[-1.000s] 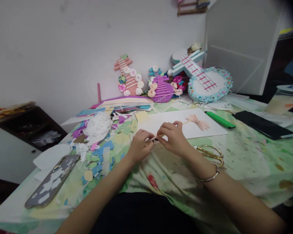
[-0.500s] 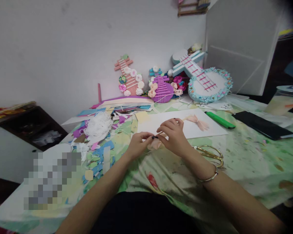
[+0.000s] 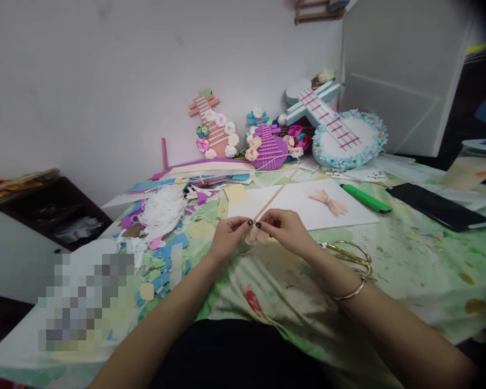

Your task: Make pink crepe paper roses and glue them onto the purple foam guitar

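My left hand (image 3: 230, 236) and my right hand (image 3: 284, 229) meet over the near edge of a white board, thumbs and fingers closed in a pinch. Between them they grip a pale pink paper flower (image 3: 256, 236), mostly hidden by the fingers. A thin beige stick (image 3: 276, 192) rises from the pinch, slanting up and to the right. On the white board (image 3: 267, 195) lies a bundle of pale pink paper (image 3: 328, 202), gathered at its middle. Gold-handled scissors (image 3: 350, 255) rest beside my right wrist, their blades mostly hidden.
A green cutter (image 3: 366, 198) and a black phone (image 3: 437, 206) lie to the right. Tangled white string (image 3: 164, 209) and paper scraps (image 3: 168, 270) cover the left side. Along the wall stand decorated instrument models, including a light-blue one (image 3: 344, 138). A lidded tub (image 3: 472, 165) stands far right.
The thin stick has swung from lying low toward the right to pointing up and away. My right hand has lowered and drawn nearer the left, uncovering the pink paper bundle.
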The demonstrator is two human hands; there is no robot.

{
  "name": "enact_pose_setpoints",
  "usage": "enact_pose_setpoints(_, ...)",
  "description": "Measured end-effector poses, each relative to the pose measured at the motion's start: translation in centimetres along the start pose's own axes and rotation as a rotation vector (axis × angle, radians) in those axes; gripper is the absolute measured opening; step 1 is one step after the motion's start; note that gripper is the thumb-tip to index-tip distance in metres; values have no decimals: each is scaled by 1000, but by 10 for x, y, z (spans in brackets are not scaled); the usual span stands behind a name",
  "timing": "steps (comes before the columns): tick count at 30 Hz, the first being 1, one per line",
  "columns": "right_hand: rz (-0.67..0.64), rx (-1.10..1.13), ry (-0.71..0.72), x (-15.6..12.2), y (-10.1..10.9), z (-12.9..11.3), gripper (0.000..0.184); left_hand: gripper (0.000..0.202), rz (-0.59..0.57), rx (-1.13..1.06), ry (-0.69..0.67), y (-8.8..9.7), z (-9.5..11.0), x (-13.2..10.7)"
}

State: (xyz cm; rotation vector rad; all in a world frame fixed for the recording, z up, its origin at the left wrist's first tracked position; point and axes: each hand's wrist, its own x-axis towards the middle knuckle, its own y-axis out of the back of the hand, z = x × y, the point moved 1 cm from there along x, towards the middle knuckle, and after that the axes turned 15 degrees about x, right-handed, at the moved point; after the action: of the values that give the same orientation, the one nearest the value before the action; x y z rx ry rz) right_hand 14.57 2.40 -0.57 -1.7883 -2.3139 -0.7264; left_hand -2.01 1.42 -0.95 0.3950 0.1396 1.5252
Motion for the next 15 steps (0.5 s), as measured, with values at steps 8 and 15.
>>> enact_pose_setpoints(8, -43, 213, -144, 3, -2, 9, 27, 27, -12, -3, -4, -2, -2, -1)
enact_pose_setpoints(15, -28, 495, -241, 2, -4, 4, 22, 28, -39, -28, 7, -3, 0, -1)
